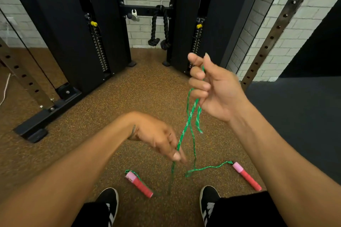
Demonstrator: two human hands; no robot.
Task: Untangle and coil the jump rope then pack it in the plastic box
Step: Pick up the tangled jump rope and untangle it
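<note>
A green jump rope (190, 121) hangs in several strands from my right hand (212, 86), which is raised with its fingers curled around the rope. Lower down, my left hand (160, 138) pinches one strand between thumb and fingers. The rope runs on down to the floor. Its two red handles with pink caps lie there: one handle (139, 183) between my feet, the other handle (246, 176) at the right by my right shoe. No plastic box is in view.
I stand on a speckled brown rubber floor (110, 116). A black cable machine (88, 33) with weight stacks stands ahead, with a black rope attachment (159, 27) hanging in its middle. Perforated steel uprights (273, 37) stand right and left. A dark mat (299, 112) lies right.
</note>
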